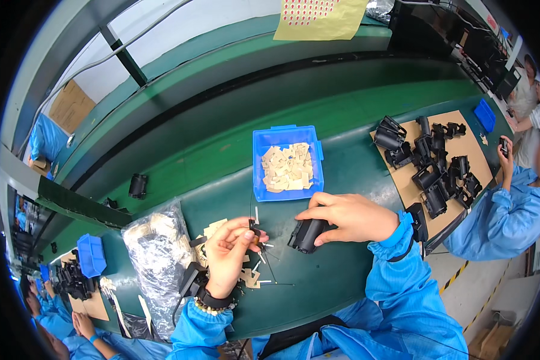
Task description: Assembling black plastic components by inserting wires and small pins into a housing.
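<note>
My left hand [227, 252] is closed in a pinch on a small dark part [253, 230], too small to name, with a brownish piece below it. Thin dark wires or strands show close by. To its right, my right hand [354, 219] grips a black cylindrical plastic housing [308, 235] from above and the side, low over the green table. Small cream paper pieces [249, 277] and short white strips lie scattered beneath and beside my left hand. Just beyond both hands stands a blue bin [288, 195] holding many cream paper pieces [289, 168].
Several black housings [433, 174] lie on a cardboard sheet [462, 127] at the right. A clear plastic bag [156, 264] with pale contents rests left of my left hand. Co-workers in blue sit at the right [492, 210] and lower left. One housing [138, 186] sits farther back.
</note>
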`<state>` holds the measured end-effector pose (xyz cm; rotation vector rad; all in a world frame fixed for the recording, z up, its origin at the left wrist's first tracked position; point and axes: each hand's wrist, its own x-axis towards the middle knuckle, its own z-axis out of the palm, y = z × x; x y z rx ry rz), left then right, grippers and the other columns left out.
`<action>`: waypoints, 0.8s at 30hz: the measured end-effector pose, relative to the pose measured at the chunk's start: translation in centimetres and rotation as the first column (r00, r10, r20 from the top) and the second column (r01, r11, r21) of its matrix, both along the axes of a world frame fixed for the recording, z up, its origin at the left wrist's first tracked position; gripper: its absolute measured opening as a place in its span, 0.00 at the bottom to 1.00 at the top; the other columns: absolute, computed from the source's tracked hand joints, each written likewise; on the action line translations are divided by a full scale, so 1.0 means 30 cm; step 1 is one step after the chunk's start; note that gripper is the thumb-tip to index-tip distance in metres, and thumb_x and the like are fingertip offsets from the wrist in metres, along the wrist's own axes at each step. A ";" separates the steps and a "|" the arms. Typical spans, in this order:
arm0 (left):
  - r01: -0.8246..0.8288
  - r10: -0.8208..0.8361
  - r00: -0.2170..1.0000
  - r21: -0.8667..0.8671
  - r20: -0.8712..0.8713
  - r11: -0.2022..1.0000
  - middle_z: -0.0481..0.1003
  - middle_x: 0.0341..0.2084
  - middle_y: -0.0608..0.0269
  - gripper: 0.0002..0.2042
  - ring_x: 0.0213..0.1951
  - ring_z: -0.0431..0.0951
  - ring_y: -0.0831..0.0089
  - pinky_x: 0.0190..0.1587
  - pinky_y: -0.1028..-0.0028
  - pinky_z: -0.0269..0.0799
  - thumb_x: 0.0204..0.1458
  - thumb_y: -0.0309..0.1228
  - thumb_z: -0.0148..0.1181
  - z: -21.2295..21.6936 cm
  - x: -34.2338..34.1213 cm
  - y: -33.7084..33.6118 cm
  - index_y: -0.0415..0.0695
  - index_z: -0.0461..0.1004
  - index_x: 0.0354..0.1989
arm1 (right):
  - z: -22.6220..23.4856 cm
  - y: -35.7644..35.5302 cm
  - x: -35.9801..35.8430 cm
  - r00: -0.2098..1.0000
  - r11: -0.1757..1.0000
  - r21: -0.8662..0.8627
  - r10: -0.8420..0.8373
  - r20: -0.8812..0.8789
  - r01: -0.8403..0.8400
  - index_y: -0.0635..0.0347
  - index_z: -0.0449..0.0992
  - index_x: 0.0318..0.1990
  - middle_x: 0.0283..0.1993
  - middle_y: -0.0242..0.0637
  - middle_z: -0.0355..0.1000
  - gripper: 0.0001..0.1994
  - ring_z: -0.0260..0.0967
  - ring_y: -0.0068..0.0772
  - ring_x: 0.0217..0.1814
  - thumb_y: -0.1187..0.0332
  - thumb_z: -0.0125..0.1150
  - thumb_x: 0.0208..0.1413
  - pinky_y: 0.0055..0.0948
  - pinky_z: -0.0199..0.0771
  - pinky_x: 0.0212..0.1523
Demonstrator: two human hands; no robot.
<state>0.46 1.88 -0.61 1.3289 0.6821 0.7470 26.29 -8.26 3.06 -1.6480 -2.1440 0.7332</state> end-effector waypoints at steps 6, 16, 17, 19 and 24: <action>0.089 -0.090 0.996 -0.074 0.001 0.993 0.79 0.31 0.54 0.06 0.32 0.82 0.68 0.33 0.77 0.76 0.63 0.25 0.51 -0.021 -0.002 0.007 0.36 0.68 0.45 | -0.029 0.005 -0.010 0.997 0.997 -0.010 0.071 0.009 -0.071 0.51 0.70 0.55 0.45 0.39 0.67 0.28 0.72 0.46 0.44 0.58 0.72 0.45 0.40 0.73 0.43; 0.096 -0.109 0.993 -0.243 -0.039 0.965 0.80 0.34 0.46 0.04 0.28 0.82 0.67 0.29 0.77 0.79 0.64 0.27 0.50 0.046 -0.021 0.032 0.40 0.63 0.39 | -0.020 0.061 -0.101 0.913 0.962 -0.171 0.132 -0.385 -0.212 0.60 0.67 0.54 0.51 0.43 0.69 0.29 0.70 0.46 0.53 0.63 0.71 0.45 0.38 0.70 0.51; 0.143 -0.147 0.989 -0.244 0.003 0.959 0.79 0.34 0.44 0.04 0.29 0.83 0.65 0.31 0.75 0.80 0.64 0.26 0.49 0.050 -0.032 0.041 0.40 0.62 0.39 | -0.031 0.068 -0.112 0.912 0.961 -0.176 0.131 -0.388 -0.214 0.60 0.67 0.54 0.51 0.43 0.69 0.29 0.70 0.46 0.53 0.63 0.71 0.45 0.38 0.70 0.51; 0.164 -0.155 0.986 -0.201 0.058 0.966 0.79 0.32 0.43 0.05 0.28 0.83 0.64 0.30 0.73 0.80 0.64 0.25 0.49 0.054 -0.049 0.053 0.41 0.61 0.36 | -0.049 0.080 -0.131 0.826 0.987 0.088 0.162 -0.540 -0.136 0.62 0.64 0.55 0.51 0.45 0.68 0.29 0.68 0.49 0.55 0.67 0.68 0.45 0.40 0.69 0.54; 0.088 -0.062 0.984 -0.153 0.166 0.984 0.79 0.27 0.48 0.05 0.26 0.81 0.67 0.32 0.72 0.78 0.61 0.23 0.51 0.046 -0.087 0.073 0.42 0.62 0.34 | -0.022 0.081 -0.166 0.814 0.999 0.019 0.032 -0.580 -0.025 0.59 0.65 0.57 0.53 0.44 0.66 0.29 0.66 0.47 0.58 0.69 0.68 0.45 0.39 0.66 0.58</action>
